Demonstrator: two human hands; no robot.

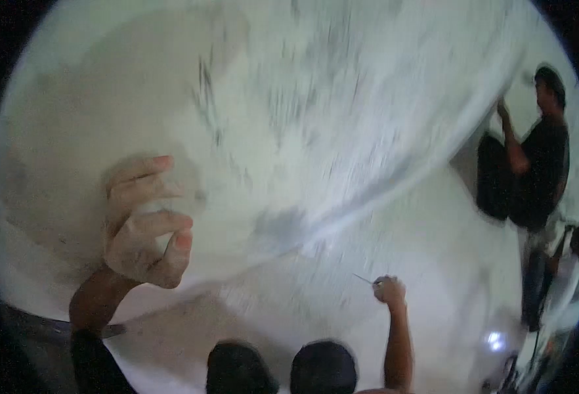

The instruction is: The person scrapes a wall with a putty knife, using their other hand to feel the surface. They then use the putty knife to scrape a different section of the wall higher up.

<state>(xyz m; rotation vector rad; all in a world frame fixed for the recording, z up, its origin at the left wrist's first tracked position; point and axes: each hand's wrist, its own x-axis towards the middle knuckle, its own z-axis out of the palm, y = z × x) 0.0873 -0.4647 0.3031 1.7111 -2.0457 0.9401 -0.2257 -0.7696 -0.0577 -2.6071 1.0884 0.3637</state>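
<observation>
Right hand (389, 289): fingers curled tight round thin tool (363, 278), its tip jutting out below rim of large pale curved surface (289, 118). Loose grip could let tool twist or drop; careless swing could scratch surface. Left hand (125, 243) before surface, fingers bent, thumb near forefinger; cannot tell if pinching anything. Whitish coating there could smear. Co-worker (539, 157) near far rim: jolt could shake surface.

Pale streaked surface (302, 131), thin tool (362, 278), tilted
</observation>
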